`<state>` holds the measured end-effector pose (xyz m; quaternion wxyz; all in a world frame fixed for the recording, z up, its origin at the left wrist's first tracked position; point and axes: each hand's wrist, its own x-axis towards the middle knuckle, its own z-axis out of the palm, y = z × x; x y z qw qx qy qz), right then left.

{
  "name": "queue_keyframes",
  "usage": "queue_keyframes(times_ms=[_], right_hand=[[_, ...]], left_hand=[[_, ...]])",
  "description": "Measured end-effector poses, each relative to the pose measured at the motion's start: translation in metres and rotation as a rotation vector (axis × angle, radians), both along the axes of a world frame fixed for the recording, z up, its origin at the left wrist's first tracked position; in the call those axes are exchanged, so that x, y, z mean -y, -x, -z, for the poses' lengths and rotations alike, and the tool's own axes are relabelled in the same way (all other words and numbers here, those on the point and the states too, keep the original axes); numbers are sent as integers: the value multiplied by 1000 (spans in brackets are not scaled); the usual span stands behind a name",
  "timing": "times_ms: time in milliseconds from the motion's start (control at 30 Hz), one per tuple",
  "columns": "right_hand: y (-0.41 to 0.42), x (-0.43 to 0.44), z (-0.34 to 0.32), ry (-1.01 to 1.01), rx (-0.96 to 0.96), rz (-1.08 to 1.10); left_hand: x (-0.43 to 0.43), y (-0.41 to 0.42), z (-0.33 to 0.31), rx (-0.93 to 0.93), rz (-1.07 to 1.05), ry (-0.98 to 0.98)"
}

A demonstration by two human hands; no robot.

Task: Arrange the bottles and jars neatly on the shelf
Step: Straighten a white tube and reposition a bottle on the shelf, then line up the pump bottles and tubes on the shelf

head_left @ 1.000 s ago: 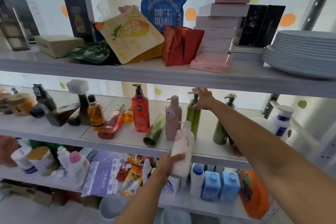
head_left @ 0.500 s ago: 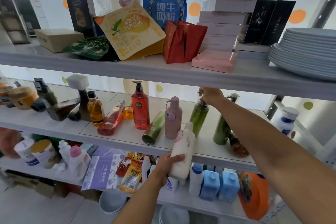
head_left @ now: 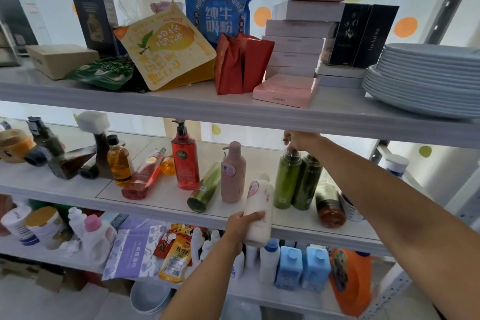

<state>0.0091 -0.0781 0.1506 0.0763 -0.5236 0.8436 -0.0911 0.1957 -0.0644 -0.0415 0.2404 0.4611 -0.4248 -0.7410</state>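
Bottles were in both hands at the middle shelf [head_left: 161, 206]. The right hand [head_left: 298, 139] was curled round the pump top of a light green bottle [head_left: 287, 184], which stood close against a dark green bottle [head_left: 309, 184]. The left hand [head_left: 242, 225] gripped a cream bottle [head_left: 261, 205] low on its body, tilted, at the shelf's front edge. Held only by its top, the light green bottle could, I think, swing and knock its neighbour onto the brown bottle [head_left: 330, 209] lying just beside. The cream bottle could slip, or hit the pink bottle [head_left: 233, 171].
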Motion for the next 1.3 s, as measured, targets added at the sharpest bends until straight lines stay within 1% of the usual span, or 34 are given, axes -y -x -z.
queue_keyframes(times_ms=[100,133,167,200,267,300,333,367,400,433,500,567,600,667,767,867,967,1100,1200,1233,1300], right_hand=[[-2,2,0,3,13,11],[-3,2,2,19,-32,13],[-5,-1,6,54,-130,2],[-5,-4,15,140,-258,-30],[-5,-14,44,428,-490,-171],[-6,-22,61,540,-572,-256],[-9,-31,81,605,-602,-348],[-13,-40,102,602,-592,-431],[-20,-50,123,547,-514,-475],[-28,-58,141,457,-368,-469],[-43,-69,173,309,-41,-344],[-51,-70,191,216,260,-210],[-53,-67,195,180,363,-150],[-57,-58,198,162,475,-36],[-64,-44,199,178,468,113],[-69,-33,204,195,439,191],[-71,-24,208,179,381,196],[-70,-15,210,156,302,186],[-68,-10,214,165,282,178],[-69,-10,215,170,265,180],[-75,-14,217,203,173,184]], left_hand=[[7,14,-4,-5,-3,1],[11,18,-5,-11,-7,0],[14,23,-5,-13,-16,-5],[18,28,-7,-16,-27,-11],[27,35,-7,-21,-47,-21],[31,39,-6,-14,-56,-26],[35,42,-5,-10,-65,-33],[38,46,-2,-2,-81,-42],[41,50,1,3,-90,-49],[44,54,5,5,-98,-53],[55,64,21,48,-129,-43],[68,73,41,131,-149,-46],[67,71,37,172,-159,-52],[63,69,27,221,-160,-42],[64,70,27,256,-163,20],[64,70,26,270,-161,71],[65,67,25,268,-126,105],[64,54,25,240,16,194],[76,44,44,294,100,296],[75,37,40,319,122,318],[67,19,25,363,140,377]])
